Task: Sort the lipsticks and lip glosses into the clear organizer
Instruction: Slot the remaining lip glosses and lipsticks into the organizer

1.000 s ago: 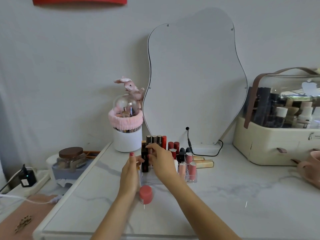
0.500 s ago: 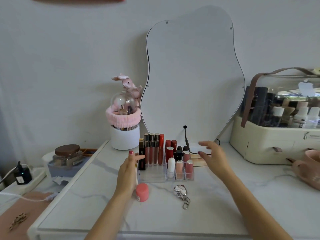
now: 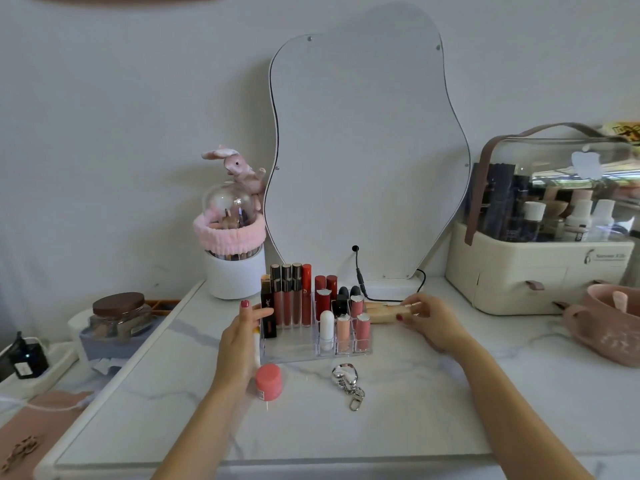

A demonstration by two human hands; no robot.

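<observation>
- The beige tube (image 3: 384, 312) lies on its side just right of the clear organizer (image 3: 294, 348); it looks light, stiff and slick, best taken mid-barrel.
- The right hand (image 3: 427, 320) pinches its near end.
- The left hand (image 3: 242, 336) rests, fingers relaxed, against the organizer's left wall.
- Standing lipsticks crowd the slots; a black cable (image 3: 363, 289) trails behind, and a keychain (image 3: 348, 382) and pink jar (image 3: 268, 381) lie in front.

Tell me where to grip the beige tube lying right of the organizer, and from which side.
Grip the beige tube near its right end, coming from the right. It lies on its side with its left end close to the clear organizer, so that side is crowded. The right hand already has its fingers curled around that free end. A pinch across the width probably suits the slim round body.
</observation>
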